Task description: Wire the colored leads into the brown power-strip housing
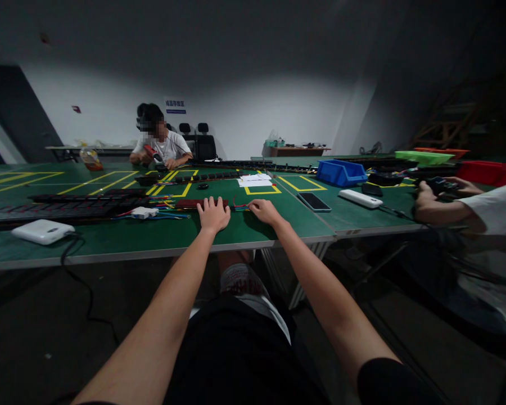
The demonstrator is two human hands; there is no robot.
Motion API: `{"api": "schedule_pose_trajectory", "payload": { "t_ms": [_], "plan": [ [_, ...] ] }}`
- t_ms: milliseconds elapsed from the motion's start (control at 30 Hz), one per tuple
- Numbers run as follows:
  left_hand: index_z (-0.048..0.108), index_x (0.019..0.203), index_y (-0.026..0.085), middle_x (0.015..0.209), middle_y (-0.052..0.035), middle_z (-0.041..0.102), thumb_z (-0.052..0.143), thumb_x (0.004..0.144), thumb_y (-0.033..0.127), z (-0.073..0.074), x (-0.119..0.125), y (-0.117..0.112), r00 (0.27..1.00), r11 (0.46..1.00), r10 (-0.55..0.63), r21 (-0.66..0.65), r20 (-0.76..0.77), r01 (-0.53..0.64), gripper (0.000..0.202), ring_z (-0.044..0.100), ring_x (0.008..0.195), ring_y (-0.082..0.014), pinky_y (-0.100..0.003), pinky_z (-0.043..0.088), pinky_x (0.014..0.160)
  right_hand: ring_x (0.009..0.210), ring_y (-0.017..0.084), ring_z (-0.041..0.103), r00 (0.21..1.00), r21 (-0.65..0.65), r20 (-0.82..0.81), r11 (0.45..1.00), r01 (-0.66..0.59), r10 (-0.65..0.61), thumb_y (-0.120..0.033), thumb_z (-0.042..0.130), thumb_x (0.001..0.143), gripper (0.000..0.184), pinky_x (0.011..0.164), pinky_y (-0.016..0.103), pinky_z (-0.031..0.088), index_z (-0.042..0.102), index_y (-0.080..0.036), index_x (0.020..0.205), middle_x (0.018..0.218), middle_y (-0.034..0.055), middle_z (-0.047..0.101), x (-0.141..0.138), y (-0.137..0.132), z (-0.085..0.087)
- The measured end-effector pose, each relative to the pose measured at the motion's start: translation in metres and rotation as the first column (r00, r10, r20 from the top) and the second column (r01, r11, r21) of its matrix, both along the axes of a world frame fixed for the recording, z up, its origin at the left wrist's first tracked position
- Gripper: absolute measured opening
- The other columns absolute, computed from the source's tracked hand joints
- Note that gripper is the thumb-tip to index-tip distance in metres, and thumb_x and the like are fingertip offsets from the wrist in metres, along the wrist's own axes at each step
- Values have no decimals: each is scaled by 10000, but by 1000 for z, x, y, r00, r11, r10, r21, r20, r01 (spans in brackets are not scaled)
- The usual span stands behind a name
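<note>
My left hand (213,214) lies flat with fingers spread on a dark red strip (188,205) on the green table. To its right, the fingers of my right hand (265,211) are pinched together at the end of a short run of coloured wires (239,207) that comes out from beside the left hand. Left of the strip, a bundle of coloured wires (165,214) with a white connector (144,212) extends from long black cable assemblies (93,207). Behind my hands are white papers (255,180) and a small black round object (203,186).
A white power bank (43,231) with a cable lies at left. To the right are a phone (314,202), another white power bank (361,198) and a blue bin (341,172). One person (164,143) sits across the table; another person's hands (441,197) hold a dark object at right.
</note>
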State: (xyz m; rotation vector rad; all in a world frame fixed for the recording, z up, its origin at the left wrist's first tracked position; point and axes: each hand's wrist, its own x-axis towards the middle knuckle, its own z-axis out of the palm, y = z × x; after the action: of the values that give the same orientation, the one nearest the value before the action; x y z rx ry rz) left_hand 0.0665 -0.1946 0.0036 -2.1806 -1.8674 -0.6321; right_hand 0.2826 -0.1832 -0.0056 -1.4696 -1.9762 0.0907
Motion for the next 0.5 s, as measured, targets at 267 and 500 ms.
{"api": "schedule_pose_trajectory", "payload": {
  "t_ms": [267,500],
  "plan": [
    [477,1546,158,1616,-190,430,314,1016,455,-1,0,0,1000,1000,0,13,3,-1,629,343,1512,-385,-637,228,1227,893,206,718,1000,32,-11,999,-2,2,-243,555,972,251,764,237,474,803,-206,990,1000,70,796,-1,-2,0],
    [471,1550,164,1622,-183,426,322,1012,459,1,0,-1,1000,1000,3,-1,12,-3,632,341,1515,-379,-635,225,1230,897,205,717,1000,47,-3,999,8,-8,-242,545,975,257,761,237,462,798,-197,980,990,76,794,0,0,-2]
  ]
}}
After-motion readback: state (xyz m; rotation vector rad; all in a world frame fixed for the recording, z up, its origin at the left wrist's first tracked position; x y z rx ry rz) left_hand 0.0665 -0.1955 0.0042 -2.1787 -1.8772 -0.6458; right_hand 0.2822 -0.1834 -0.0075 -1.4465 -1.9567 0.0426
